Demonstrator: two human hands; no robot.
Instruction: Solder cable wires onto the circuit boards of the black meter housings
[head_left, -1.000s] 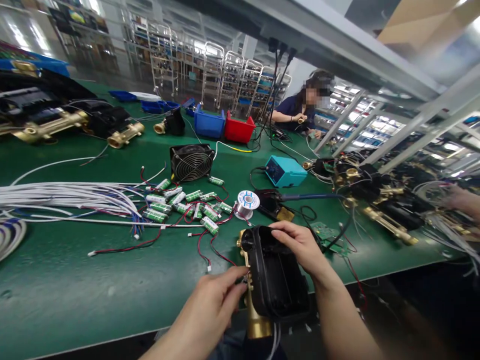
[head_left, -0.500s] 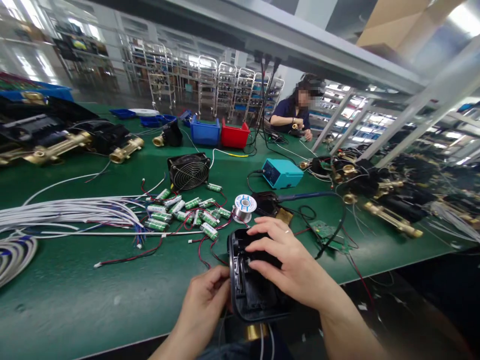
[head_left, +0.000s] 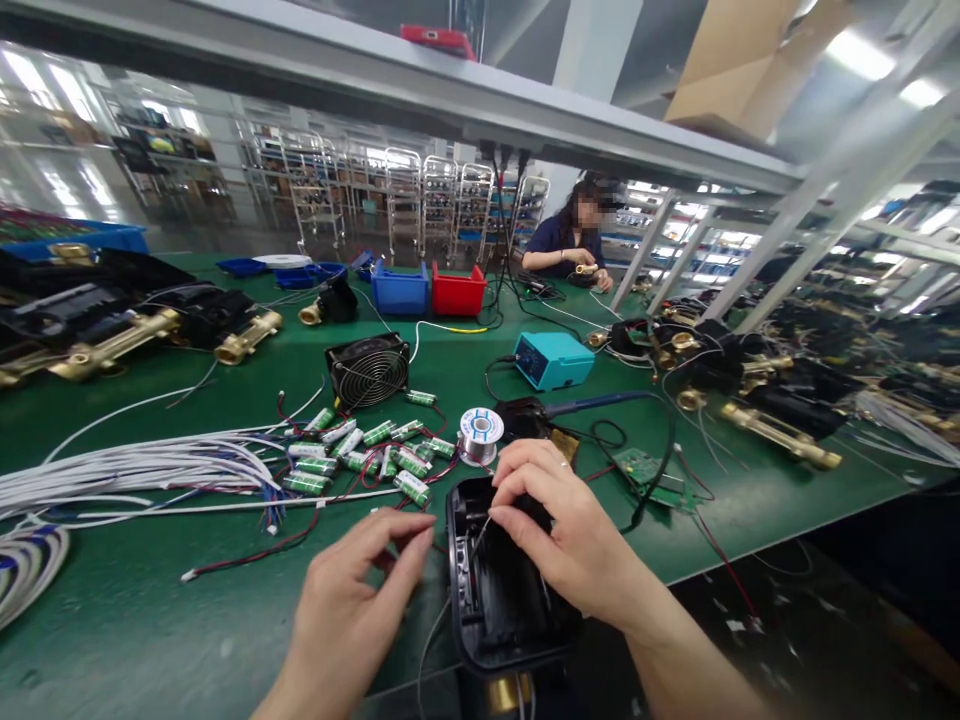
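A black plastic housing [head_left: 502, 600] with a brass fitting [head_left: 504, 692] below it sits at the near edge of the green bench [head_left: 135, 610]. My right hand [head_left: 562, 530] curls over its upper opening, fingers pinching a thin wire inside. My left hand [head_left: 352, 610] hovers just left of the housing, fingers bent and pinched near the same thin wire [head_left: 442, 620]. Green batteries with red and black leads [head_left: 360, 455] lie just beyond my hands.
A solder spool [head_left: 478, 432], a black fan [head_left: 367, 368], a teal soldering station [head_left: 553, 358], a small circuit board [head_left: 649, 470] and white wire bundles [head_left: 127, 470] lie on the bench. Brass-and-black assemblies [head_left: 112, 330] sit left and right. Another person [head_left: 570, 240] works at the far end.
My left hand has come away from the housing's side and now pinches at the thin wire. The right hand stays on the housing's top. The view has tilted slightly upward.
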